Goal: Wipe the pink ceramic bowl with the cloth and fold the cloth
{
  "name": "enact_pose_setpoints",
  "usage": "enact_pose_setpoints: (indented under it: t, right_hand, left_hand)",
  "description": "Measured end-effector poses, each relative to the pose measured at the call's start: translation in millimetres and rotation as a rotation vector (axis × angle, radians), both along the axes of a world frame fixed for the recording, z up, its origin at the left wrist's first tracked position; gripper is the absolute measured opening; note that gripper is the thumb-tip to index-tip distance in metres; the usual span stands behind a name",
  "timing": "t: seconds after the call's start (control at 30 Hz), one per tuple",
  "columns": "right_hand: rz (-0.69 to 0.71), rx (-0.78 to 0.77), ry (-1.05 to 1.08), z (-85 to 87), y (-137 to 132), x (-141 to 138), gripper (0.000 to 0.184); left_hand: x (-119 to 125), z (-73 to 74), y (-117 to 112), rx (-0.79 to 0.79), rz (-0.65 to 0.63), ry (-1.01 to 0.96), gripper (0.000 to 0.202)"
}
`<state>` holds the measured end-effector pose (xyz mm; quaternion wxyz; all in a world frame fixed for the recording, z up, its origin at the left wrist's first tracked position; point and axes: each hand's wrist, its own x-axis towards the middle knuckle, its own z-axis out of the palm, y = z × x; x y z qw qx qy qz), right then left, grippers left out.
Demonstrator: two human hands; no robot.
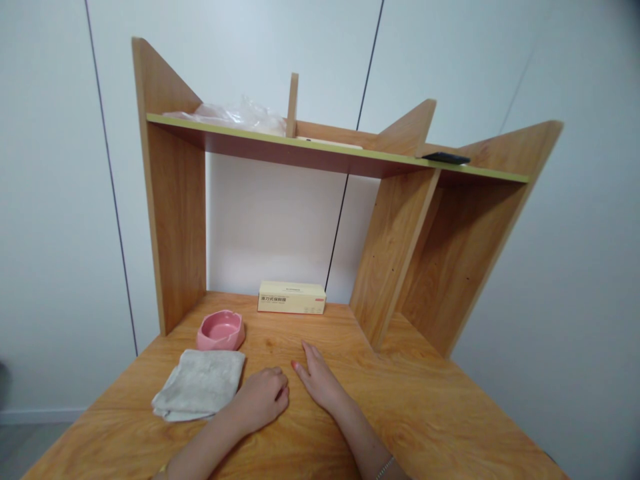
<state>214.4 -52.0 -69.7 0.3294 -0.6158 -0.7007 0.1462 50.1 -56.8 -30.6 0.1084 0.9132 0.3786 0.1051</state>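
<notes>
My left hand (265, 399) rests on the desk with its fingers curled into a loose fist, and nothing shows in it. Just to its left lies a folded grey cloth (203, 381); the wrist is close to the cloth's right edge. My right hand (320, 380) lies on the wood a little to the right, thumb apart from the stretched fingers, holding nothing. Behind the cloth stands a pink faceted bowl (221, 330), which looks bare inside. A long cream cling film box (291, 298) sits at the back, beyond both hands.
A wooden shelf unit (177, 220) rises from the back of the desk (420, 413), with an upright divider (395, 260) on the right. On its upper shelf are a clear plastic bag (240, 117), a flat white item (330, 143) and a dark flat object (447, 158).
</notes>
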Motion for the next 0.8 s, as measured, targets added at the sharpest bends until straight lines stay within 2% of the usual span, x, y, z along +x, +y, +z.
enact_pose_setpoints:
  t: [0.6, 0.8]
  right_hand:
    - [0.008, -0.019, -0.007, 3.2, -0.1, -0.7, 0.057]
    - [0.01, -0.012, -0.002, -0.8, 0.7, 0.8, 0.057]
  left_hand:
    - [0.5, -0.9, 0.3, 0.004, 0.003, -0.001, 0.019]
    - [0.5, -1.2, 0.1, 0.005, 0.002, 0.004, 0.02]
